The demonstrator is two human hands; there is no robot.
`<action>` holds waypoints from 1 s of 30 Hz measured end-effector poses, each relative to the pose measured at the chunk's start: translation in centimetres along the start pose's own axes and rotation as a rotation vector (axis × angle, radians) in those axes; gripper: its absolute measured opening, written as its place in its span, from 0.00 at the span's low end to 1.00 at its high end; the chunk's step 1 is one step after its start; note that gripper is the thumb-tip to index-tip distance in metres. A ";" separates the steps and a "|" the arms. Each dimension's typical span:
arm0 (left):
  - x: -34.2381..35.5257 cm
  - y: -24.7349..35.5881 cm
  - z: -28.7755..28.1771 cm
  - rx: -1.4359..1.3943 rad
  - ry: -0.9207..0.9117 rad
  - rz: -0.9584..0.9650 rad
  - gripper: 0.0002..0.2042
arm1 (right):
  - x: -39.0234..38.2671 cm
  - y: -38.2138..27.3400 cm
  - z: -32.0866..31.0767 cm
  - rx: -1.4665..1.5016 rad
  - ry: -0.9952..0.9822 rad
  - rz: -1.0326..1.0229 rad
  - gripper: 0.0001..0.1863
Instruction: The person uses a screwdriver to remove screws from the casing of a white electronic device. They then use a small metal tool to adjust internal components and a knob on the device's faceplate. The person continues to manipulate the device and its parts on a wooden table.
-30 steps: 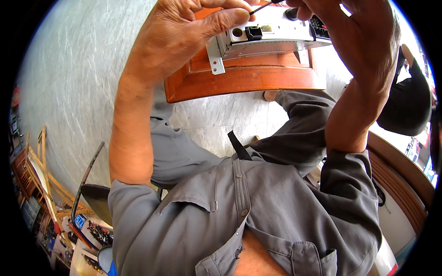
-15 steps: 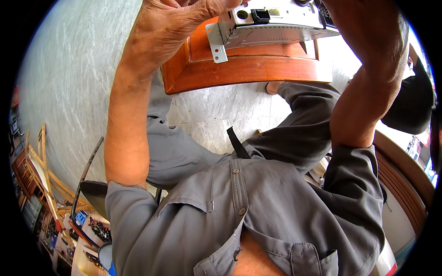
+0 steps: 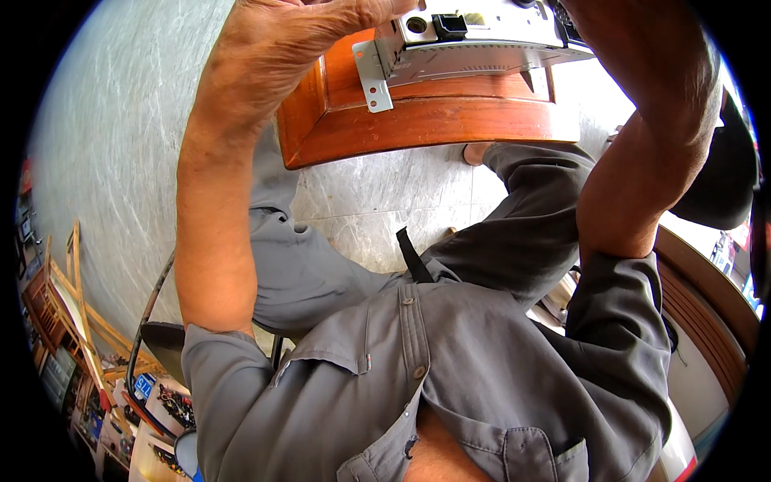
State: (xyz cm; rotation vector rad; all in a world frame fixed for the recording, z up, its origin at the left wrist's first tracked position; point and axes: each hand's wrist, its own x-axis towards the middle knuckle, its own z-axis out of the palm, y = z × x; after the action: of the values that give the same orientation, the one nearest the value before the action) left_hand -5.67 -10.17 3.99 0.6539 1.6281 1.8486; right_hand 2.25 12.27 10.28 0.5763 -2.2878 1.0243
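A silver metal case (image 3: pixel 482 58) of an electronic device lies on a reddish-brown wooden tabletop (image 3: pixel 450 120). A black socket (image 3: pixel 450 27) and a round hole show on its near top side. A flat bracket (image 3: pixel 373 78) with holes sticks out at its left corner. My left hand (image 3: pixel 281 36) is at the case's upper left, its thumb reaching toward the case edge. Its fingers look bent together, but the upper edge cuts them off, and what they hold is hidden. My right forearm (image 3: pixel 642 153) reaches up past the case's right side; the hand itself is beyond the picture.
My knees are spread on either side below the tabletop, over a grey marbled floor (image 3: pixel 120 145). At lower left are a bent metal rail, wooden frames (image 3: pixel 84 297) and cluttered tools. Behind my right elbow is a brown slatted wooden piece (image 3: pixel 699 281).
My left hand and forearm have shifted slightly left. The case and tabletop appear a little further left in the picture. My right forearm has moved only slightly.
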 end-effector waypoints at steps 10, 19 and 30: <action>0.8 -1.0 -0.6 0.012 -0.014 0.123 0.07 | 0.2 0.0 -0.1 -0.022 -0.031 -0.015 0.10; 0.6 -1.0 -0.2 -0.009 0.041 0.061 0.08 | 0.0 0.0 -0.2 -0.032 -0.053 -0.038 0.09; 0.4 -0.6 -0.4 0.153 0.088 0.047 0.06 | -0.1 -0.2 -0.5 -0.040 -0.069 -0.042 0.09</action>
State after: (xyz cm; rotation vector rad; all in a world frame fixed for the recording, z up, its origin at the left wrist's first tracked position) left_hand -6.22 -10.10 3.35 0.6897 1.8407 1.8217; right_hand 2.59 12.51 10.59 0.6504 -2.3399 0.9506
